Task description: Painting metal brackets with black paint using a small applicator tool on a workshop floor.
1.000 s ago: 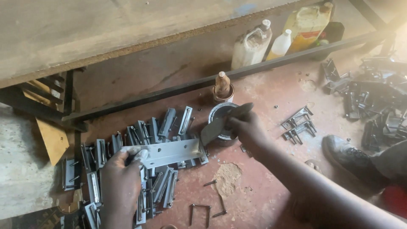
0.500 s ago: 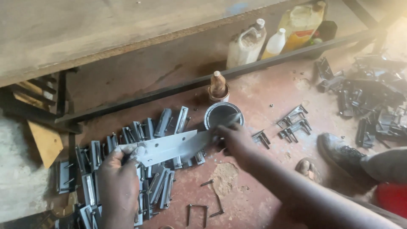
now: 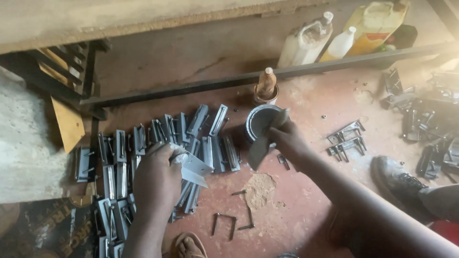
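My left hand (image 3: 157, 181) grips a flat grey metal bracket (image 3: 193, 168), held tilted just above the rows of painted parts. My right hand (image 3: 287, 139) holds a grey rag or sponge (image 3: 260, 147) at the rim of a small round tin of grey paint (image 3: 260, 119) on the red floor. The rag hangs down in front of the tin. Many grey metal brackets (image 3: 143, 143) lie side by side on the floor under and around my left hand.
A brown bottle in a cup (image 3: 266, 86) stands behind the tin. Plastic jugs (image 3: 306, 38) and a long steel bar (image 3: 239, 81) lie at the back. Unpainted brackets (image 3: 346, 138), loose U-shaped pins (image 3: 224, 223), dark metal parts (image 3: 425, 119) and a boot (image 3: 399, 181) lie to the right.
My right hand has left the bracket and gone back to the paint tin with the rag. My left hand has turned the bracket and drawn it closer in.
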